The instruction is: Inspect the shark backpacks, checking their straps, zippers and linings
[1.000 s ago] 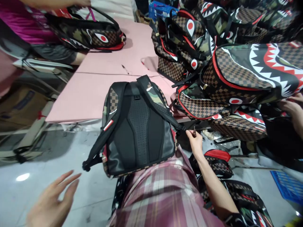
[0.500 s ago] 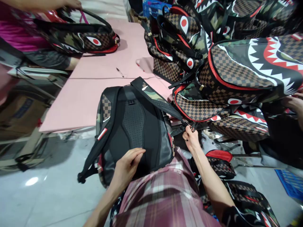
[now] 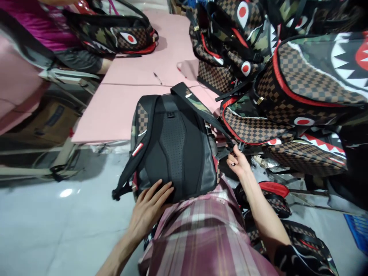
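A backpack [image 3: 172, 153] rests back side up against my lap and the edge of the pink table [image 3: 115, 111]. Its back panel is black and padded, with checkered and camouflage sides. My left hand [image 3: 153, 201] lies on the lower left of that panel, fingers spread and stretched out. To the right, my right hand [image 3: 238, 163] is closed around the lower end of the backpack's right shoulder strap [image 3: 214, 120], near its buckle and webbing. The left shoulder strap [image 3: 130, 165] hangs loose over the left side.
Checkered backpacks with shark teeth [image 3: 310, 80] are piled on the right. Two pens [image 3: 157, 78] lie on the table. At the far left another person [image 3: 40, 27] sits beside a backpack [image 3: 120, 36]. More bags [image 3: 276, 203] and a blue crate [image 3: 356, 230] are low on the right.
My left hand has gone from curled fingers to spread ones lying on the back panel. My right hand stays at the strap end. The view has shifted, so most things appear further right.
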Tool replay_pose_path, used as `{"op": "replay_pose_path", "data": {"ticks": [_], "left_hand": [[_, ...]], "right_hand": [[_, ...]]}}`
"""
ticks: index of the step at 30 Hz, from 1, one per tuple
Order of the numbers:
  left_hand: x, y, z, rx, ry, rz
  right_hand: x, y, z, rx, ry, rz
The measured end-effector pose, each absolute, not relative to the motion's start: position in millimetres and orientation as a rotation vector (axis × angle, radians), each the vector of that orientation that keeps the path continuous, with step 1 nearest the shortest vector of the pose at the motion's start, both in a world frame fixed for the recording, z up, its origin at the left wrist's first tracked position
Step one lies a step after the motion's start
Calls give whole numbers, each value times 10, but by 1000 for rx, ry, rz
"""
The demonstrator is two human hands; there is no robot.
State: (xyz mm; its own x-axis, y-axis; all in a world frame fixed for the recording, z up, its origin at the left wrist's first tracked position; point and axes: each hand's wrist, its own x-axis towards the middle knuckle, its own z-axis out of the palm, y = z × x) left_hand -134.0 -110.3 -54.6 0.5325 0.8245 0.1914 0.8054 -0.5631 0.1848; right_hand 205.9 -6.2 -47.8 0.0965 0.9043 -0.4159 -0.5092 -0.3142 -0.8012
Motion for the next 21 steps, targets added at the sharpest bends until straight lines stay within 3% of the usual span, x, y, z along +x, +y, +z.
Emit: {"op": "replay_pose_path", "data": {"ticks": [6, 11, 21], "left_hand": [[-1313, -891, -442, 2477, 1402, 340], [-1046, -437, -262, 2391, 1265, 383], [-654, 62, -88, 2348, 954, 391]], "right_hand": [[2236, -200, -734, -1591, -644, 1092], [2210, -759, -555, -1670, -879, 548], [973, -1160, -374, -1574, -2301, 55]]}}
